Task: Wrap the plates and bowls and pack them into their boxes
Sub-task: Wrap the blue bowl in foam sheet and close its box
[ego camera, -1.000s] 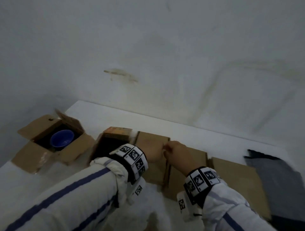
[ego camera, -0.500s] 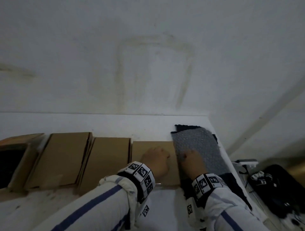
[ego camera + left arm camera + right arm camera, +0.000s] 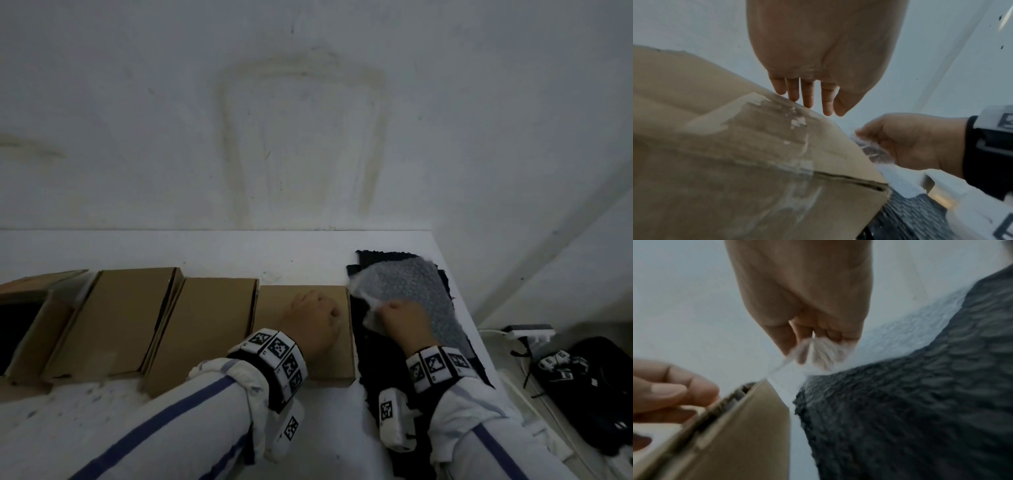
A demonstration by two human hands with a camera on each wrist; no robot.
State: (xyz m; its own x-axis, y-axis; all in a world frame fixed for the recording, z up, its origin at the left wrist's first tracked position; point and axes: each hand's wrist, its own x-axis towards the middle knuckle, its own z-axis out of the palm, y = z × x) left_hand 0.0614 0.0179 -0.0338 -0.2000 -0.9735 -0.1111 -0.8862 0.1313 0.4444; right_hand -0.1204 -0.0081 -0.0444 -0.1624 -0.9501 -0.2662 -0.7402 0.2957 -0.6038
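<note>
A sheet of bubble wrap point(image 3: 411, 287) lies on a dark cloth point(image 3: 363, 329) at the right end of the white table. My right hand point(image 3: 394, 311) pinches its near-left edge and lifts it a little; the wrist view shows the film point(image 3: 822, 353) bunched between thumb and fingers of that hand point(image 3: 818, 340). My left hand point(image 3: 318, 315) rests with relaxed fingers on the rightmost flat cardboard box point(image 3: 277, 301), just left of the wrap. Its fingertips point(image 3: 807, 104) touch the cardboard point(image 3: 735, 146). No plate or bowl is in view.
Two more flat cardboard boxes point(image 3: 126, 318) point(image 3: 205, 329) lie in a row to the left, with an opened box point(image 3: 20, 308) at the far left edge. The wall stands close behind. Past the table's right edge sit a white power strip point(image 3: 527, 332) and a dark bag point(image 3: 599, 394).
The view swung right, away from the open box with the blue bowl. Both hands moved to the table's right end. My right hand took the bubble wrap's edge and raised it.
</note>
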